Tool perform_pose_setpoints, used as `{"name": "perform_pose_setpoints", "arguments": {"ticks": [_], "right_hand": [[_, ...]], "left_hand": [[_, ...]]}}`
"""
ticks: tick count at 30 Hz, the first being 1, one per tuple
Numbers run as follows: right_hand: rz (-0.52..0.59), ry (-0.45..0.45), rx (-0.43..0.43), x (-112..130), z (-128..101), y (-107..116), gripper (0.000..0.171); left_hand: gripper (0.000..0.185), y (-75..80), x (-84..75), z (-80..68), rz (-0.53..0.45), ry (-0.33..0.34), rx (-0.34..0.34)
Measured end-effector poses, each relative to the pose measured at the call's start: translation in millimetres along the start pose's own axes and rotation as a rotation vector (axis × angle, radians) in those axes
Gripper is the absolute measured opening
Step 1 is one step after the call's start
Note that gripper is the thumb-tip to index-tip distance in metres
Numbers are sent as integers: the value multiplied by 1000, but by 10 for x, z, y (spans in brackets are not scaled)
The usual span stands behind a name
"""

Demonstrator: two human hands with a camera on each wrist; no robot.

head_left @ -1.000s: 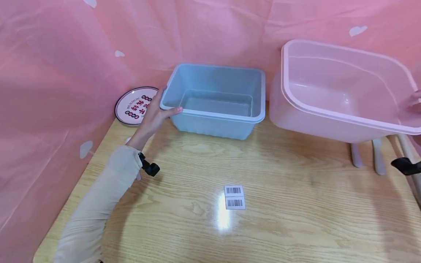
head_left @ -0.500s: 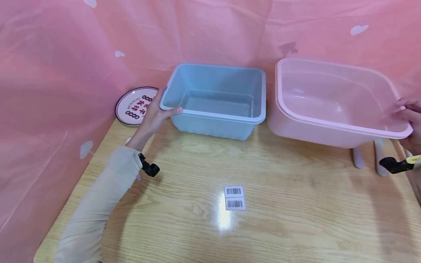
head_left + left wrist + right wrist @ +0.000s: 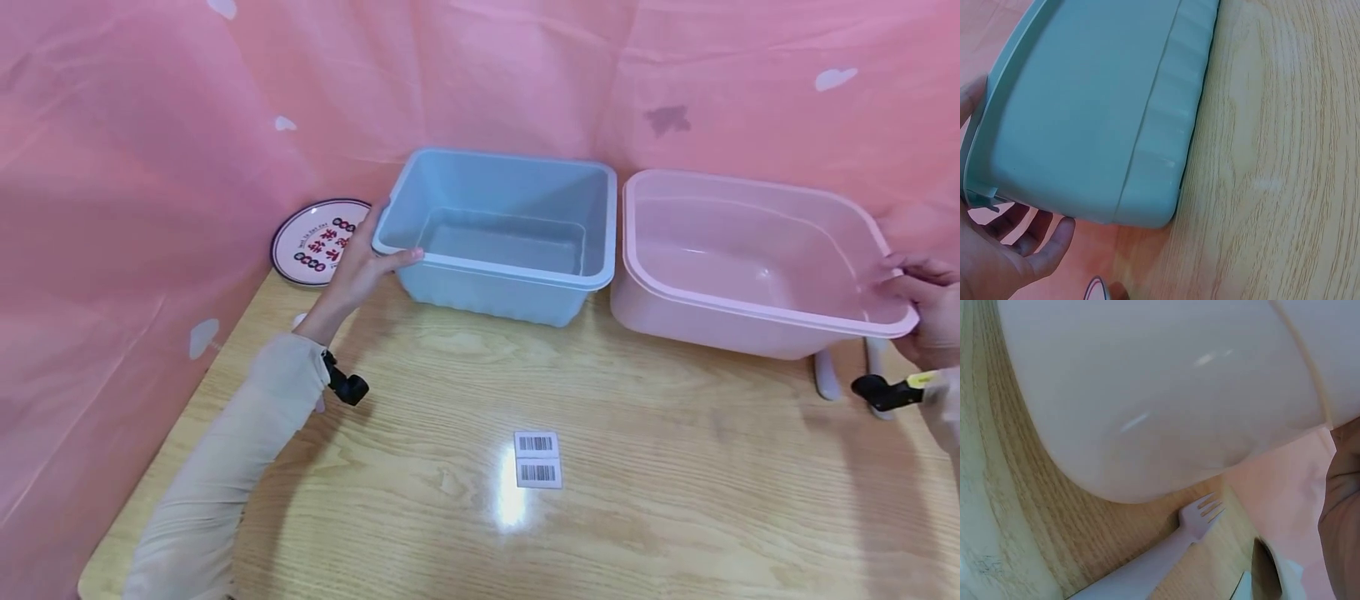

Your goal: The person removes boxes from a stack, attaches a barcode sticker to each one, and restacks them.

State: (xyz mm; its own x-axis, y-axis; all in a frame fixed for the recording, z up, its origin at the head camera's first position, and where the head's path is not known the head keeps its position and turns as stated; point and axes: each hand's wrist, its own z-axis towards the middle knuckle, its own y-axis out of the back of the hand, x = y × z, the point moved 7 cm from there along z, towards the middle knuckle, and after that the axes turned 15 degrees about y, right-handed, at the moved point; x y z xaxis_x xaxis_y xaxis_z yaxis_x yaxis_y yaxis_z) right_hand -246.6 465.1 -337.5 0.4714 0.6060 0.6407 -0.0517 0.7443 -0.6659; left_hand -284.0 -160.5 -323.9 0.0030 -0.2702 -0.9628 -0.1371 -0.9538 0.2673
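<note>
A blue plastic basin [image 3: 495,292] stands at the back middle of the wooden table. My left hand [image 3: 365,262] grips its left end, thumb over the front rim; the left wrist view shows fingers [image 3: 1050,250] curled under that rim. Right beside it is a pink plastic basin [image 3: 720,321], slightly tilted. At its right end my right hand [image 3: 930,296] holds the rim, with fingers reaching inside. Beneath that end, a pale pink fork [image 3: 1194,522] lies on the table in the right wrist view. Both basins show bare insides.
A round plate [image 3: 307,242] with red characters lies at the back left, partly behind my left hand. A barcode card [image 3: 537,458] lies mid-table. Two utensil handles [image 3: 827,375] stick out below the pink basin. Pink cloth [image 3: 525,75] hangs behind.
The pink basin has come down and left, close beside the blue one. My right hand has moved left with it into fuller view. The left hand keeps its grip on the blue basin.
</note>
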Motion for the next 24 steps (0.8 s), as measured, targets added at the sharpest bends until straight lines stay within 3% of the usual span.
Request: {"name": "perform_pose_setpoints", "arguments": {"ticks": [16, 24], "right_hand": [[-14, -64, 31, -67, -75, 2, 30], [-88, -93, 12, -35, -126, -9, 33]], "left_hand": [[78, -16, -7, 8, -4, -9, 9], [79, -35, -34, 27, 12, 0, 4]]}}
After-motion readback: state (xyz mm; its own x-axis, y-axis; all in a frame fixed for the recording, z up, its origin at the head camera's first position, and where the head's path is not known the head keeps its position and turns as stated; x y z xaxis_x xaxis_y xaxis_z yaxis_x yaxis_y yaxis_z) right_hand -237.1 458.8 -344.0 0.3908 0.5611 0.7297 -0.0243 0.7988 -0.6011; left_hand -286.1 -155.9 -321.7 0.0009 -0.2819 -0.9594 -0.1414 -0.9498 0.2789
